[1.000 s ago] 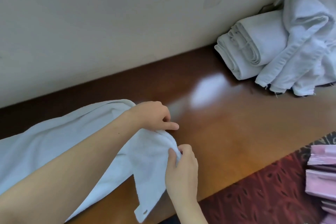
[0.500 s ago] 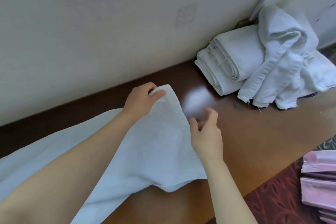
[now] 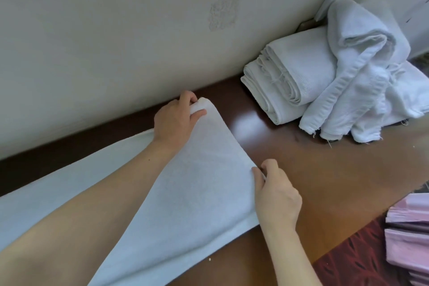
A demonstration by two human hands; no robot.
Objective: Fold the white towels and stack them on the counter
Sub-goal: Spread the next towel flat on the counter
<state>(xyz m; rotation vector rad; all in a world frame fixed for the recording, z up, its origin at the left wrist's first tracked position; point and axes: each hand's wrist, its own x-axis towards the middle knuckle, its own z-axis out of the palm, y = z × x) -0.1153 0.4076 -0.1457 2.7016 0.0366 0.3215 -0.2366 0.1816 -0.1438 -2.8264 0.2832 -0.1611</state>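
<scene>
Left hand pinches the far corner of a white towel between thumb and curled fingers, close to the wall. The right hand pinches the near corner of the same end, so the short edge runs taut between them. This towel lies flat as a long strip on the wooden counter, its other end out of view to the left. I judge its folding barely begun, with this end yet to be carried across. By the corner, a few folded towels are stacked, and crumpled towels draped over them wait their turn. The task looks roughly midway, though how many remain I cannot tell.
</scene>
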